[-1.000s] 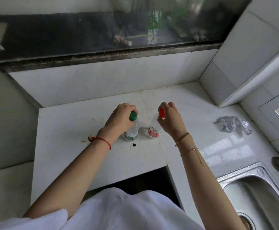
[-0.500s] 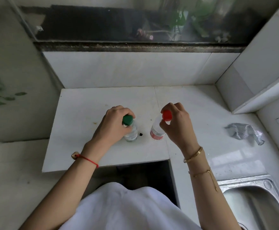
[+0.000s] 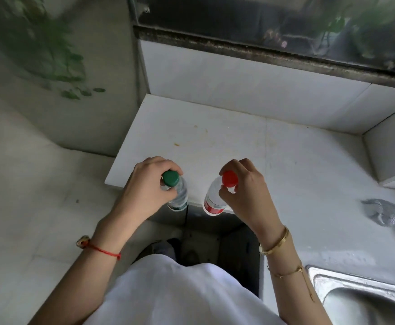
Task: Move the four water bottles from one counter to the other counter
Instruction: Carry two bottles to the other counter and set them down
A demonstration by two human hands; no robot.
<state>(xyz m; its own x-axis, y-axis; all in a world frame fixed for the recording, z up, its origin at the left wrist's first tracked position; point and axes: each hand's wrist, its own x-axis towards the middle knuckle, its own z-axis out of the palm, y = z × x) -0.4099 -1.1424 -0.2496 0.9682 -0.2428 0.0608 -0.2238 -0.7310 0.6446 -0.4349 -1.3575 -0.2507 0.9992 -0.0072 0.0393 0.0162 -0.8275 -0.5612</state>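
My left hand grips a clear water bottle with a green cap by its neck. My right hand grips a clear water bottle with a red cap and red label the same way. Both bottles hang upright in the air over the front edge of the white counter, above the dark gap below it. No other bottles are in view.
A crumpled grey cloth lies on the counter at the right. A steel sink sits at the lower right. A tiled wall and a dark window sill back the counter. Pale floor tiles spread to the left.
Both hands have lifted the two bottles off the counter and drawn them back towards me past its front edge. The view has swung left.
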